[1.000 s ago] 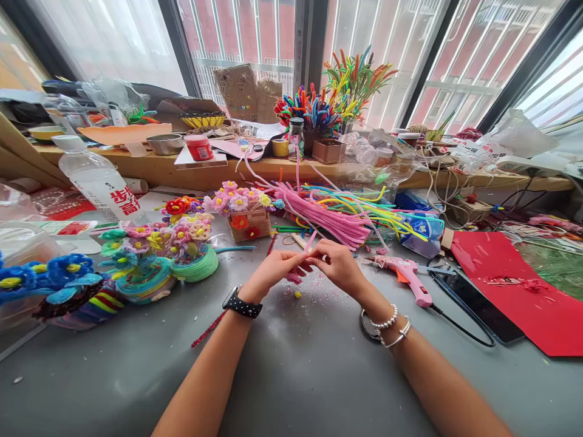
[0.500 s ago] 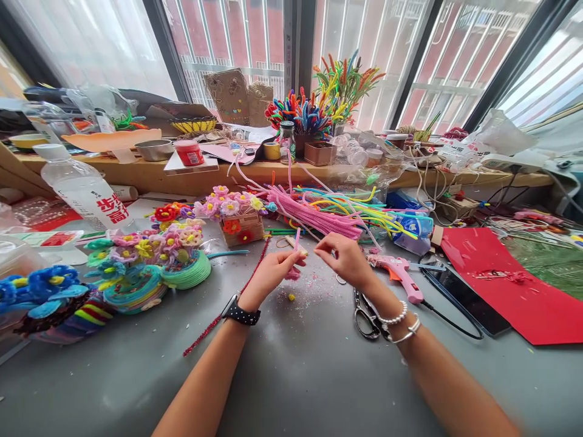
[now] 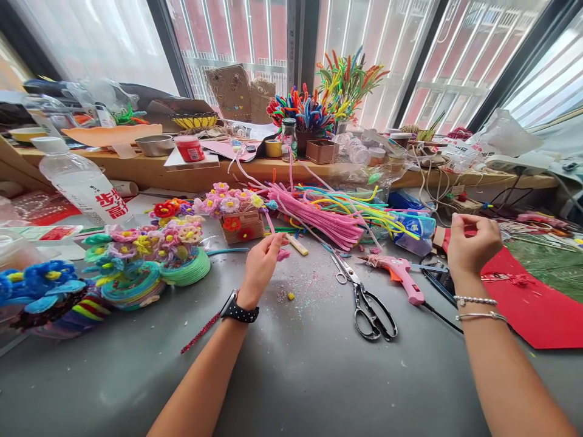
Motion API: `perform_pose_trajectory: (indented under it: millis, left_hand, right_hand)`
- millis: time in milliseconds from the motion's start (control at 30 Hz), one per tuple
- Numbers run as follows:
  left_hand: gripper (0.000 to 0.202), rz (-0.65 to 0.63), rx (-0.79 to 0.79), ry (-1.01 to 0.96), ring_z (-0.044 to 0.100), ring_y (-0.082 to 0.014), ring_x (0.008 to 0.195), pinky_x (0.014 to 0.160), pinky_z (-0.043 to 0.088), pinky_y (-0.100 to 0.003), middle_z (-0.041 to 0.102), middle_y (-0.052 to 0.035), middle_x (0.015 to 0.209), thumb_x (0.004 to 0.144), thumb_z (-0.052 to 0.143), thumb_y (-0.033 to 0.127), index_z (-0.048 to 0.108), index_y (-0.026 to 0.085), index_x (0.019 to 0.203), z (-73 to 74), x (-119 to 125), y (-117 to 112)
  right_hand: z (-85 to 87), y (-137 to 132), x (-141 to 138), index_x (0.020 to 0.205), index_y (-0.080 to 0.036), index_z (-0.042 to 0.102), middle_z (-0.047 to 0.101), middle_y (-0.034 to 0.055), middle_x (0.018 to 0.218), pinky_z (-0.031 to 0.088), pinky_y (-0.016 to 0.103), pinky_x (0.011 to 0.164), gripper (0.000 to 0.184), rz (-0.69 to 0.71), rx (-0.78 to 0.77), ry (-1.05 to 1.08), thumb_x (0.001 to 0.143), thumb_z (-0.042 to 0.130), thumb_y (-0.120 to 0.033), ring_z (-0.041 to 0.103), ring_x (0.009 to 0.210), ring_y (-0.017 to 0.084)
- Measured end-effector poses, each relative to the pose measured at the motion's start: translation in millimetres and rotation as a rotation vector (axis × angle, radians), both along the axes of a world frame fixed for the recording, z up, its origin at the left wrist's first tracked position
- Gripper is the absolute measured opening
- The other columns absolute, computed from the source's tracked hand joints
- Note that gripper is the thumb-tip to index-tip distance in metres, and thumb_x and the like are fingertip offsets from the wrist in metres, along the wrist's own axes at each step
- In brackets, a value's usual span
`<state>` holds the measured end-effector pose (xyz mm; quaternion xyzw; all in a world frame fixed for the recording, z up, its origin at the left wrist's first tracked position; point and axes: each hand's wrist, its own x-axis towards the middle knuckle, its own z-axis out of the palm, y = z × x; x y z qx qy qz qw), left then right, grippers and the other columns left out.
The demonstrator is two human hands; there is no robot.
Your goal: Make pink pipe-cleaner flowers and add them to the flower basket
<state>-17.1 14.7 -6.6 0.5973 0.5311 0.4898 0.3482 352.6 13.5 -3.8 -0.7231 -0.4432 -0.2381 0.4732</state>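
My left hand (image 3: 263,267), wearing a dark watch, is closed around a pink pipe cleaner (image 3: 270,222). One end of the pipe cleaner stands up above my fingers, and a fuzzy pink bit (image 3: 283,255) shows beside them. Over the red sheet (image 3: 531,303), my right hand (image 3: 474,247) is raised with its fingers pinched together; whatever they hold, if anything, is hidden. Black-handled scissors (image 3: 364,303) lie between my hands, below a bundle of pink pipe cleaners (image 3: 319,218). A pink glue gun (image 3: 401,276) rests left of my right hand.
Pipe-cleaner flower pots (image 3: 184,267) and a water bottle (image 3: 84,182) stand at the left. A flower-filled basket (image 3: 243,227) is behind my left hand. A cable (image 3: 441,318) trails from the glue gun. Glitter and a small yellow bit (image 3: 290,296) lie mid-table.
My right hand has swung away to the right, from beside my left hand to above the red sheet, uncovering the scissors. My left hand has shifted slightly, and its pink pipe cleaner now leans left.
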Motion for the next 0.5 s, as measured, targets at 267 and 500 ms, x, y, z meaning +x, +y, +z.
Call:
perform_pose_trajectory:
  millis: [267,500]
  left_hand:
    - [0.044,0.016,0.017,-0.128,0.06,-0.01,0.061,0.058,0.049,-0.021,0.066,-0.0064,0.081,0.079,0.045,0.033,0.046,0.014,0.118,-4.3,-3,3]
    - [0.074,-0.096,-0.032,-0.21,0.06,-0.0103,0.056,0.055,0.05,-0.022,0.066,-0.0044,0.074,0.075,0.052,0.029,0.01,0.02,0.135,-5.4,-3,2]
  right_hand:
    - [-7.0,3,2,0.086,-0.019,0.057,0.057,0.0144,0.085,0.035,0.041,0.077,0.02,0.109,-0.27,-0.133,0.075,0.042,-0.025,0.047,0.09,0.029]
    - [0.1,-17,-108,0.065,-0.017,0.06,0.06,0.0063,0.069,0.042,0.03,0.064,0.037,0.581,-0.295,0.112,0.08,0.04,-0.045,0.055,0.067,0.018]
